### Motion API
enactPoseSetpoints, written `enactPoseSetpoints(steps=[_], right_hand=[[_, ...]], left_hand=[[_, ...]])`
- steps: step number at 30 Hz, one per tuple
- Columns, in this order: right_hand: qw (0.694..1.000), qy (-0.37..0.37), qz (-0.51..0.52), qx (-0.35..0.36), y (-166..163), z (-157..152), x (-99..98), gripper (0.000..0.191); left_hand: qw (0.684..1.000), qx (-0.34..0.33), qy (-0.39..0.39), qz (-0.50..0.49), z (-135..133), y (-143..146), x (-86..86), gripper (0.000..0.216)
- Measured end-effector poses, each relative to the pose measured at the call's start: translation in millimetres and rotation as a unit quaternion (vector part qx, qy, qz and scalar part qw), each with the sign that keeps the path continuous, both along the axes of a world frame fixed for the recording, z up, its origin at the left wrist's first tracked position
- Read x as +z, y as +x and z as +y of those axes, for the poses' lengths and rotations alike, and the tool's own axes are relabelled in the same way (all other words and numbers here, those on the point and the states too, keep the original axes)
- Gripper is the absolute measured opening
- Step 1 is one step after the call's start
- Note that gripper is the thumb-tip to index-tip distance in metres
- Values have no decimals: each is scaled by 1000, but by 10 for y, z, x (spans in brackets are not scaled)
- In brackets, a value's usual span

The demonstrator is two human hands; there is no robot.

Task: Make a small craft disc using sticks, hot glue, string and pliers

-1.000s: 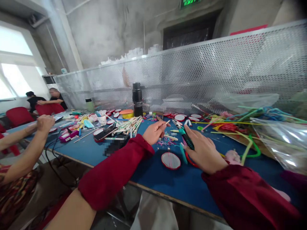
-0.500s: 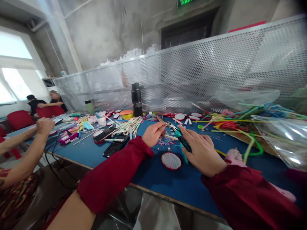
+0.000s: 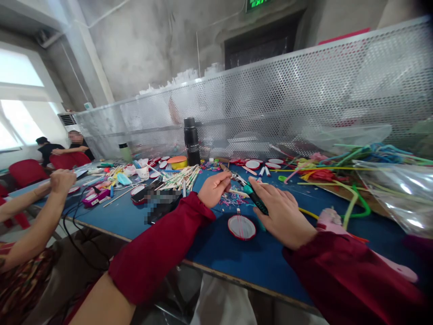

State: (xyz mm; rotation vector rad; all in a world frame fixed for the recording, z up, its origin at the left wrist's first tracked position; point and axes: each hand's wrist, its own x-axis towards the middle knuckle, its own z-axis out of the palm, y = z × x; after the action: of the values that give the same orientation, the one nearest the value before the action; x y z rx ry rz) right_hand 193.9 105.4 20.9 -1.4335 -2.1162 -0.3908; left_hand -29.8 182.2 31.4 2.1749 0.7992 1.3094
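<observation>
In my right hand is a pair of pliers with black and green handles, its jaws pointing left and away from me. My left hand is closed in a pinch right beside the jaws. What lies between its fingertips is too small to make out. Just below both hands, a round white disc with a red rim lies on the blue table, pink strands across it. Small loose pink and blue loops are scattered behind the disc, partly under my hands.
A black bottle stands at the back. Patterned sticks are piled left of my hands, near a dark phone. A pink glue gun and coloured strips lie right. Another person's hands are at far left.
Hardly anything differs. The whole view has shifted slightly, and both hands hold nearly the same pose around the pliers.
</observation>
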Motion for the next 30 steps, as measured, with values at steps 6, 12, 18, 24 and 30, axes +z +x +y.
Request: enactPoseSetpoints(steps=[6, 12, 18, 24, 30], right_hand=[[999, -8, 18, 36, 24, 53, -49, 70], [996, -13, 51, 66, 29, 91, -94, 61], [992, -66, 96, 46, -26, 9, 6, 53], [991, -90, 95, 23, -70, 3, 40, 50], [988, -137, 75, 9, -126, 1, 30, 45]], left_hand=[[1000, -14, 10, -1, 44, -26, -21, 47], [1000, -18, -2, 10, 42, -40, 1, 49], [999, -38, 12, 34, 53, -48, -3, 46], [998, -35, -5, 52, 31, -35, -6, 44], [996, -31, 3, 87, 32, -56, 12, 48]])
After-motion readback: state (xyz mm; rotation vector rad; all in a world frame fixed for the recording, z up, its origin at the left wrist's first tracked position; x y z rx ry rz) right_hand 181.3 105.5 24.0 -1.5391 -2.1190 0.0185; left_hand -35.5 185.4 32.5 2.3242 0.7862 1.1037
